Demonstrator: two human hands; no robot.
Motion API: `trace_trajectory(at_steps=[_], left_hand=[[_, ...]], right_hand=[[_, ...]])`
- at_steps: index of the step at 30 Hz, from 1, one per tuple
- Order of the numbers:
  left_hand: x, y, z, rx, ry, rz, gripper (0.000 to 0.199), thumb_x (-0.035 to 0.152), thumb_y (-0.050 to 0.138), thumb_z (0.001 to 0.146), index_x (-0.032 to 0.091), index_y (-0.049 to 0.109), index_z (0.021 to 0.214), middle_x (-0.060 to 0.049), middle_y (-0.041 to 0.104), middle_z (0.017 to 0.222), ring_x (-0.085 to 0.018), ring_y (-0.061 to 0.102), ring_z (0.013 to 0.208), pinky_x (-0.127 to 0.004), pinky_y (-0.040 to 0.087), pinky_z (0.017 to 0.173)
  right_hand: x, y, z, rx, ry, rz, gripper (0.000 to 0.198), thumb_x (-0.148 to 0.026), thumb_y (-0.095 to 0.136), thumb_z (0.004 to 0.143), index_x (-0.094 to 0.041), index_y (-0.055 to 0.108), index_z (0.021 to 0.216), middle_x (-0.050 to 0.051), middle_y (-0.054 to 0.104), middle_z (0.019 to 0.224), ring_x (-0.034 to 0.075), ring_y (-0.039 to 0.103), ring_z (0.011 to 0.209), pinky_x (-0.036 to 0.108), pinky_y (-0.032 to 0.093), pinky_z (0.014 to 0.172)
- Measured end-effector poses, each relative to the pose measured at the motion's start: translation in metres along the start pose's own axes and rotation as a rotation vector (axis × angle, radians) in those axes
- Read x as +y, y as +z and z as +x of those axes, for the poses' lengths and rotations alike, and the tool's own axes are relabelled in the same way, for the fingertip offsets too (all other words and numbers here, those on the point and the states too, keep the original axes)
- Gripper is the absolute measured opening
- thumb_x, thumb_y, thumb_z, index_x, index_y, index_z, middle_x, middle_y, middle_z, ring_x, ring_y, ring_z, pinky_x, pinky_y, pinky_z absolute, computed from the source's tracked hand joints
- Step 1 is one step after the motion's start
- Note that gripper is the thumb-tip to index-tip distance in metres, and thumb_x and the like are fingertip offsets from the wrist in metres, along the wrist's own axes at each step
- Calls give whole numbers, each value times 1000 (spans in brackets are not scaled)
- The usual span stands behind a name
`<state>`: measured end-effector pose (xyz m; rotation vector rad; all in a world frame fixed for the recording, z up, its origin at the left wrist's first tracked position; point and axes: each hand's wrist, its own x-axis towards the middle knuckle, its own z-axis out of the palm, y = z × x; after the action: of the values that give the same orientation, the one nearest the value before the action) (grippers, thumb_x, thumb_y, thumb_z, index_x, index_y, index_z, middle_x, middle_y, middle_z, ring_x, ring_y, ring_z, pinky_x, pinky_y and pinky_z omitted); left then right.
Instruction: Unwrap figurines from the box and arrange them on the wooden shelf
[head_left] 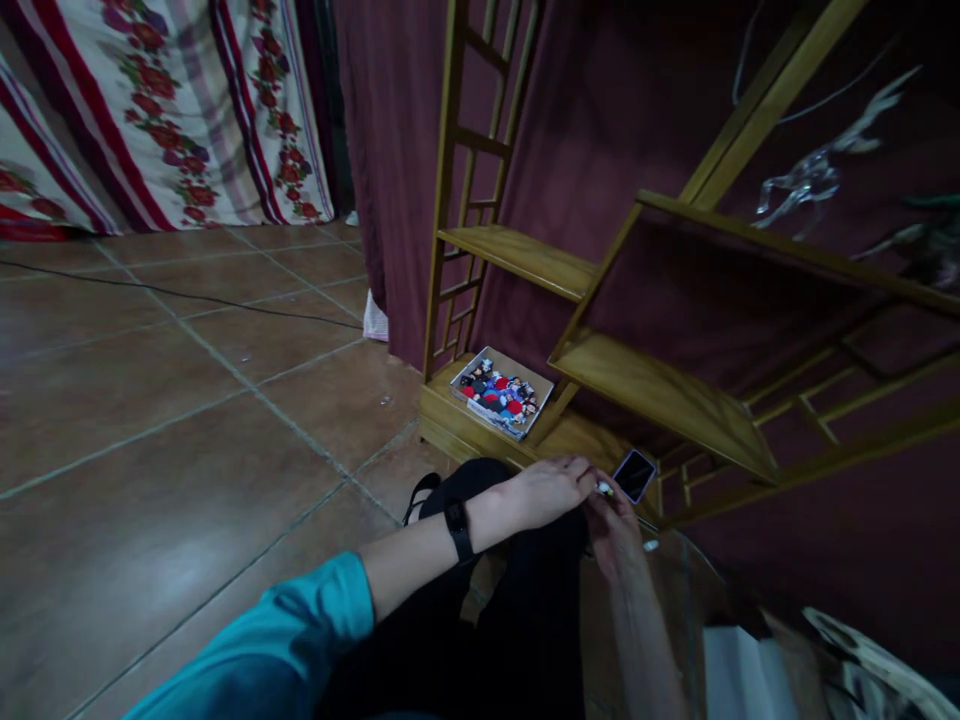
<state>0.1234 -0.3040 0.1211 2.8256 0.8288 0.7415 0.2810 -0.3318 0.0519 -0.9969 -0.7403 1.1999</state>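
Both my hands meet above my knees, at the front of the low wooden shelf. My left hand point(555, 490), with a dark band on its wrist, is closed, its fingers curled against my right hand. Whatever lies in its fingertips is hidden. My right hand point(613, 525) is closed around a small white piece point(604, 488) with a bit of green on it, too small to name. On the shelf stands a shallow cardboard box point(486, 412) of many small red, black, white and blue pieces that look like little figures.
A phone point(634, 475) lies on the shelf just beyond my right hand. The wooden shelf unit point(525, 258) rises in front, bearing a clear glass animal figure point(806, 180). A small white object point(650, 546) is right of my hand. A cable point(187, 294) crosses the tiled floor.
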Motion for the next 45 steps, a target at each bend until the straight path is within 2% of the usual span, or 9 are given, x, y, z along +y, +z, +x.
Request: trace_trajectory(at_steps=[5, 11, 14, 18, 21, 30, 34, 37, 45], left_hand=[[7, 8, 14, 74, -153, -315, 27, 16, 42, 83, 19, 54, 107, -9, 55, 105, -18, 56, 92, -30, 44, 82], [7, 10, 44, 119, -183, -732, 30, 18, 52, 76, 24, 60, 105, -5, 60, 104, -20, 54, 99, -31, 40, 89], [7, 13, 65, 98, -231, -866, 24, 24, 57, 73, 23, 66, 95, -5, 63, 97, -20, 56, 94, -30, 42, 84], [6, 23, 101, 76, -327, -1037, 25, 29, 66, 65, 18, 67, 88, -5, 65, 80, -16, 57, 71, -24, 44, 66], [9, 30, 133, 22, -322, -1155, 27, 29, 70, 61, 15, 67, 84, -2, 64, 70, -12, 54, 60, -22, 42, 59], [31, 52, 233, -33, -381, -1408, 33, 24, 77, 51, 11, 65, 79, -5, 66, 74, -11, 57, 62, -20, 43, 57], [32, 69, 273, -5, -484, -1416, 32, 22, 77, 50, 12, 64, 78, -4, 65, 71, -9, 57, 58, -18, 42, 52], [32, 91, 300, 36, -457, -1375, 29, 20, 77, 49, 11, 64, 73, -2, 64, 65, -9, 55, 55, -18, 41, 51], [30, 141, 343, 98, -386, -990, 19, 17, 73, 55, 14, 64, 72, -2, 65, 68, -12, 59, 64, -22, 45, 62]], right_hand=[[-24, 2, -9, -12, -63, -34, 38, -28, 72, 62, -26, 62, 98, 1, 65, 99, 17, 58, 93, 34, 43, 87], [-50, -2, -4, 5, -171, -142, 29, -34, 70, 64, -22, 64, 90, 2, 67, 90, 19, 59, 87, 34, 45, 81], [-60, -12, 4, 21, -233, -168, 33, -34, 70, 64, -22, 62, 94, 2, 67, 92, 19, 59, 87, 33, 46, 80], [-76, -27, 19, 67, -280, -169, 35, -36, 70, 63, -23, 62, 95, 2, 67, 93, 19, 59, 86, 33, 48, 77], [-90, -39, 30, 134, -336, -145, 36, -36, 71, 63, -23, 62, 95, 2, 67, 92, 19, 59, 87, 34, 48, 79], [-127, -85, 47, 283, -392, 197, 37, -31, 70, 64, -22, 61, 99, 5, 63, 105, 20, 60, 93, 39, 46, 87], [-116, -110, 38, 381, -321, 199, 33, -31, 73, 61, -20, 65, 91, 7, 66, 98, 20, 62, 84, 39, 49, 80], [-95, -127, 26, 436, -258, 189, 32, -32, 73, 60, -19, 66, 88, 7, 67, 93, 19, 62, 82, 34, 50, 77], [-20, -167, -3, 589, -33, 212, 41, -38, 82, 39, -17, 66, 71, 4, 66, 64, 19, 62, 64, 28, 49, 57]])
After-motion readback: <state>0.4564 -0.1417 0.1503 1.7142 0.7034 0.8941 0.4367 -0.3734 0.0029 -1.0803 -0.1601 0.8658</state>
